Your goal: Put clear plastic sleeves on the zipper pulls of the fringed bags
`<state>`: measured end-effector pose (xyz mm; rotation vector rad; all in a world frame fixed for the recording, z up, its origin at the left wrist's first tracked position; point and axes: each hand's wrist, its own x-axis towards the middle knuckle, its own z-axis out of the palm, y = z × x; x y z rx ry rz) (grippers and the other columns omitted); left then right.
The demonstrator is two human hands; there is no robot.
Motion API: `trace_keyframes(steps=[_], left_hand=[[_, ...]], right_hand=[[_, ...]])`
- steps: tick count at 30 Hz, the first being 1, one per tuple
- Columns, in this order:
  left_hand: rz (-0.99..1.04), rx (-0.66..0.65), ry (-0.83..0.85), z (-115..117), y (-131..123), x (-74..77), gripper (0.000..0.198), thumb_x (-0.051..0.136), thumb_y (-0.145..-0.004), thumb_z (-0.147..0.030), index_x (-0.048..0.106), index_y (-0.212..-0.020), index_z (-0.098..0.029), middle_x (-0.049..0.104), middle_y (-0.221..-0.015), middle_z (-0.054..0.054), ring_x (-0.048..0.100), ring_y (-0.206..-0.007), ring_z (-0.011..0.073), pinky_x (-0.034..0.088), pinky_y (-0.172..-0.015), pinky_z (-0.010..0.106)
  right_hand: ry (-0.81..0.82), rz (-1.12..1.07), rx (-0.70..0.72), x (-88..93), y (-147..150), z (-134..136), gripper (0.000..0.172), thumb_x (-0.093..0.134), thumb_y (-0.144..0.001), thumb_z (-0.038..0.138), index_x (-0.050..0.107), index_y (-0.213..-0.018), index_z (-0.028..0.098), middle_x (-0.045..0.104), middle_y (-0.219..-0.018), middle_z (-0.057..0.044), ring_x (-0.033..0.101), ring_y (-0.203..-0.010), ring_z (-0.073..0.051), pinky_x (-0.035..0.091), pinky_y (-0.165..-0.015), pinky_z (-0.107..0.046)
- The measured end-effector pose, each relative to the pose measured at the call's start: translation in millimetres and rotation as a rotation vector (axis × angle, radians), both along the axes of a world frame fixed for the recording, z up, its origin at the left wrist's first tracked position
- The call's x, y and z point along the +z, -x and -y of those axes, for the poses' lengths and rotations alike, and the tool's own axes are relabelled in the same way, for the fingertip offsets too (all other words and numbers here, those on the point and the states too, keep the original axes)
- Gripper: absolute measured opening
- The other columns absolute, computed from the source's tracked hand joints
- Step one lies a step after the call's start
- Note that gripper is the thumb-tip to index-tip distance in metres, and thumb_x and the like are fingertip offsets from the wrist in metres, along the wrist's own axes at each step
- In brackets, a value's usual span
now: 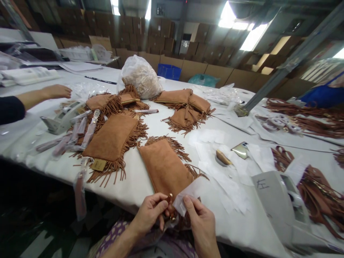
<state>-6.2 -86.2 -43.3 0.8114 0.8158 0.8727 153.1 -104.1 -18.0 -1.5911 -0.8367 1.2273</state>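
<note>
At the table's front edge my left hand (pixel 153 211) pinches a brown leather strap with gold-coloured metal hardware (pixel 170 199). Close beside it on the right, my right hand (pixel 200 218) has thumb and fingers closed on a thin white translucent sheet (pixel 185 197). Just beyond both hands lies a tan suede pouch (pixel 165 166) with fringe along its far and right sides. The lower ends of the strap, near my lap, are partly hidden by my fingers. Left of that pouch, another fringed pouch (pixel 111 138) lies flat with a gold-coloured tag (pixel 98 165) at its near corner.
More fringed pouches (pixel 185 98) lie farther back, by a stuffed white plastic bag (pixel 141 77). Tape dispensers stand left (pixel 63 116) and right (pixel 279 204). Wrapped straps (pixel 91 129) lie left, brown straps (pixel 319 193) right. Another person's hand (pixel 57 91) reaches in from the left.
</note>
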Motion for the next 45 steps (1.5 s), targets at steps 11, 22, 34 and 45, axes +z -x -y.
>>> trace_keyframes(steps=[11,22,34,45], left_hand=[[-0.067,0.077,0.022,4.1,-7.7,-8.6,0.041,0.065,-0.075,-0.050,0.057,-0.089,-0.012,0.058,-0.058,-0.002,0.045,-0.031,0.0046,0.035,-0.026,0.012],[-0.146,0.086,-0.019,3.0,-11.8,-2.8,0.039,0.063,-0.075,-0.050,0.057,-0.087,-0.013,0.059,-0.060,-0.002,0.041,-0.030,0.0030,0.031,-0.025,0.011],[-0.036,0.126,-0.006,0.6,-11.2,-7.7,0.060,0.070,-0.071,-0.044,0.043,-0.118,-0.020,0.057,-0.066,-0.004,0.060,-0.054,0.0135,0.040,-0.028,0.012],[0.009,0.075,-0.002,-1.5,-7.0,-5.1,0.036,0.065,-0.076,-0.048,0.051,-0.084,-0.015,0.060,-0.062,-0.002,0.048,-0.034,0.0049,0.036,-0.026,0.011]], right_hand=[[-0.123,0.028,-0.214,1.0,13.6,-17.0,0.048,0.068,-0.069,0.052,0.072,-0.089,0.010,0.072,-0.079,-0.007,0.062,-0.074,-0.021,0.049,-0.066,-0.026],[-0.136,0.143,-0.120,0.0,16.5,-17.8,0.048,0.066,-0.069,0.056,0.072,-0.080,0.010,0.068,-0.067,-0.005,0.058,-0.068,-0.020,0.046,-0.063,-0.026],[-0.241,0.378,-0.024,0.2,22.6,-9.7,0.042,0.060,-0.075,0.052,0.056,-0.049,0.019,0.046,-0.048,0.002,0.043,-0.050,-0.013,0.038,-0.049,-0.024],[-0.201,0.328,0.165,-6.8,21.7,-4.3,0.034,0.061,-0.075,0.050,0.067,-0.064,0.018,0.065,-0.057,-0.004,0.057,-0.056,-0.017,0.046,-0.054,-0.025]])
